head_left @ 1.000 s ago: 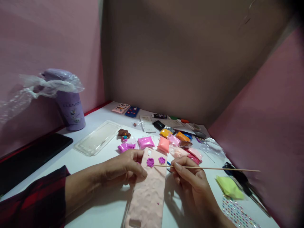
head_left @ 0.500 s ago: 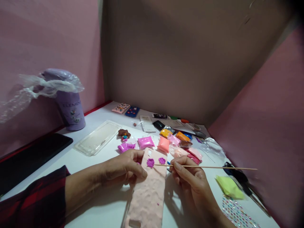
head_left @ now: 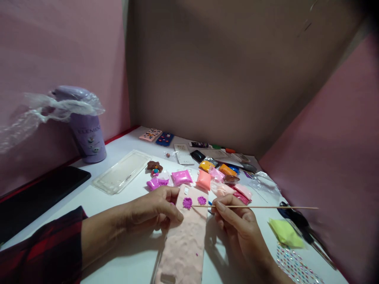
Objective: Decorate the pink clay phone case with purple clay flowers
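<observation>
- I'm gripping the pale-pink, bumpy, clay-like phone case (head_left: pixel 185 240) in my left hand (head_left: pixel 158 210), thumb on top.
- Two ruffled magenta flowers (head_left: pixel 187 203) are decorating its far end.
- It's sitting just nearer me than the coral, pillow-shaped plastic packet (head_left: pixel 203 180), its long axis running away from me, that end pointing packetward.
- My right hand (head_left: pixel 238 223) is pinching a thin, pale wooden stick (head_left: pixel 263 207) crosswise, tip pointing left.

Dim wall (head_left: pixel 192 79), brighter table (head_left: pixel 133 254)
A soft shadow (head_left: pixel 217 246) is cast by the right hand (head_left: pixel 237 221); the plastic wrap (head_left: pixel 74 105) is touched by glints; the upper right corner is blackened.
</observation>
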`<action>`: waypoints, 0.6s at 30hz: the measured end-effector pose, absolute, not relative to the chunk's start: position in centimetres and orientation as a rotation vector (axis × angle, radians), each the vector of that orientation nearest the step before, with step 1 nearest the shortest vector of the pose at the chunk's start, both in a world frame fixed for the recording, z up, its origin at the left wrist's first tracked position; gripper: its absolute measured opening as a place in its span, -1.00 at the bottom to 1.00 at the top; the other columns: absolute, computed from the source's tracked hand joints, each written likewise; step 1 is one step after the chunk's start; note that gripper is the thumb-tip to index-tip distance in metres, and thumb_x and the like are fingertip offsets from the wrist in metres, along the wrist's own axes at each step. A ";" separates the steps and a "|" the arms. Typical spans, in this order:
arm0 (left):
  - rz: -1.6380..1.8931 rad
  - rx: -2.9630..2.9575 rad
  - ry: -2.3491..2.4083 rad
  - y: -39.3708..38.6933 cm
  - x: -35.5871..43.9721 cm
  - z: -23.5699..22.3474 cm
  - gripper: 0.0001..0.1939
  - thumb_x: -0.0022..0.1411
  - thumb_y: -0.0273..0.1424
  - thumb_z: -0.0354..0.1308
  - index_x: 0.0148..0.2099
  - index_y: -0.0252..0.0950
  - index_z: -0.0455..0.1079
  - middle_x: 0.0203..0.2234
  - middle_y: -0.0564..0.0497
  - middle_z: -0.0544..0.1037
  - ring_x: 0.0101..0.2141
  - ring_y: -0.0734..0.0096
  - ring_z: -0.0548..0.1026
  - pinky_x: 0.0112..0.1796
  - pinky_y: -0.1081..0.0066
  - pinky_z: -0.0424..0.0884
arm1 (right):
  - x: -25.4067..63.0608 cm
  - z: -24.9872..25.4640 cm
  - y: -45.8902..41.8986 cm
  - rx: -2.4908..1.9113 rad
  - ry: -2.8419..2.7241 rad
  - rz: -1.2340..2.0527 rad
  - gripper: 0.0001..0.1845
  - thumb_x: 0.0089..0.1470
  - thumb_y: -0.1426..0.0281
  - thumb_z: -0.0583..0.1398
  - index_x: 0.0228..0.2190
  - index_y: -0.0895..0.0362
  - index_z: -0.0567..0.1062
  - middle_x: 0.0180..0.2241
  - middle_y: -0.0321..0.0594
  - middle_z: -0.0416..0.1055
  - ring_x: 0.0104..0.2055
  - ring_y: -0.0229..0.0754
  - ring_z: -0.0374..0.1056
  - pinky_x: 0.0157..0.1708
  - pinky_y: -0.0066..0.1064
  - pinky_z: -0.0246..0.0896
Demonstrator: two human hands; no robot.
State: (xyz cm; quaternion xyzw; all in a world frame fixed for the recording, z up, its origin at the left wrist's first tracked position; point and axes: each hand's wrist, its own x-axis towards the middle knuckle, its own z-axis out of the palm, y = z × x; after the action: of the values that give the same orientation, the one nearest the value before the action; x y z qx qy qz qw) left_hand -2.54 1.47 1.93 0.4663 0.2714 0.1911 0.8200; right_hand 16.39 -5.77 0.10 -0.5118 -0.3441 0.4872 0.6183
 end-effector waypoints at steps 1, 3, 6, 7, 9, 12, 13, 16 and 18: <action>0.405 0.989 0.571 1.5 -2.5 1.9 -0.58 -0.23 -0.62 0.21 -0.20 -0.35 0.46 -0.49 0.01 0.51 -0.53 0.44 0.43 -0.57 0.53 0.20 | 16.4 0.1 -5.8 -1.176 -0.784 1.123 -0.79 -0.09 0.29 0.32 -0.57 0.14 0.46 -0.58 -0.30 0.32 -0.56 -0.32 0.07 -0.59 -0.50 -0.07; 0.402 0.988 0.559 1.5 -2.5 1.9 -0.57 -0.22 -0.63 0.21 -0.18 -0.34 0.45 -0.45 -0.01 0.52 -0.51 0.44 0.44 -0.57 0.54 0.18 | 16.3 0.1 -5.8 -1.178 -0.769 1.121 -0.79 -0.09 0.29 0.32 -0.57 0.14 0.47 -0.58 -0.30 0.32 -0.56 -0.32 0.08 -0.59 -0.50 -0.06; 0.399 0.995 0.563 1.5 -2.5 1.9 -0.56 -0.22 -0.62 0.21 -0.17 -0.34 0.45 -0.45 -0.02 0.52 -0.51 0.44 0.44 -0.60 0.57 0.15 | 16.3 0.1 -5.8 -1.181 -0.773 1.105 -0.80 -0.09 0.29 0.32 -0.57 0.14 0.47 -0.57 -0.29 0.32 -0.55 -0.32 0.09 -0.58 -0.49 -0.05; 0.398 1.000 0.572 1.5 -2.5 1.9 -0.56 -0.23 -0.61 0.21 -0.18 -0.34 0.45 -0.48 0.00 0.51 -0.52 0.44 0.44 -0.61 0.56 0.16 | 16.3 0.1 -5.8 -1.177 -0.774 1.103 -0.80 -0.09 0.29 0.32 -0.57 0.14 0.47 -0.57 -0.29 0.32 -0.55 -0.32 0.09 -0.57 -0.49 -0.04; 0.401 1.010 0.586 1.5 -2.6 2.1 -0.57 -0.24 -0.61 0.22 -0.19 -0.34 0.45 -0.54 0.03 0.48 -0.54 0.44 0.43 -0.59 0.55 0.19 | 16.4 0.1 -5.8 -1.161 -0.773 1.115 -0.80 -0.08 0.30 0.31 -0.58 0.14 0.46 -0.57 -0.30 0.31 -0.54 -0.32 0.09 -0.57 -0.50 -0.05; 0.412 1.020 0.587 1.4 -2.6 2.2 -0.58 -0.23 -0.62 0.21 -0.20 -0.35 0.46 -0.56 0.05 0.46 -0.56 0.46 0.41 -0.56 0.53 0.23 | 16.5 0.1 -5.7 -1.145 -0.776 1.132 -0.80 -0.07 0.32 0.31 -0.58 0.15 0.45 -0.58 -0.30 0.30 -0.53 -0.32 0.09 -0.57 -0.51 -0.06; 0.415 1.020 0.581 1.4 -2.6 2.2 -0.58 -0.22 -0.62 0.20 -0.19 -0.35 0.45 -0.55 0.04 0.47 -0.55 0.46 0.41 -0.56 0.53 0.22 | 16.5 0.1 -5.7 -1.148 -0.774 1.133 -0.81 -0.07 0.32 0.30 -0.57 0.15 0.45 -0.57 -0.30 0.30 -0.54 -0.32 0.09 -0.57 -0.51 -0.06; 0.400 1.015 0.573 1.5 -2.6 2.0 -0.55 -0.20 -0.63 0.19 -0.15 -0.35 0.44 -0.49 0.01 0.48 -0.54 0.47 0.41 -0.60 0.55 0.17 | 16.3 0.2 -5.8 -1.165 -0.765 1.155 -0.81 -0.07 0.31 0.30 -0.56 0.14 0.45 -0.58 -0.31 0.30 -0.56 -0.33 0.06 -0.58 -0.51 -0.08; 0.394 1.018 0.570 1.6 -2.5 1.6 -0.54 -0.18 -0.63 0.17 -0.13 -0.34 0.43 -0.47 0.01 0.48 -0.54 0.49 0.40 -0.62 0.57 0.11 | 16.1 0.3 -5.9 -1.169 -0.756 1.153 -0.80 -0.09 0.30 0.31 -0.57 0.13 0.44 -0.58 -0.31 0.29 -0.56 -0.33 0.05 -0.58 -0.50 -0.07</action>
State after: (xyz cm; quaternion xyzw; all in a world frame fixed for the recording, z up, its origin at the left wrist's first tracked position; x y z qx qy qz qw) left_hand -2.54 1.58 1.65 0.4775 0.2673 0.1850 0.8163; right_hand 16.14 -5.89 0.28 -0.5083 -0.3287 0.5010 0.6186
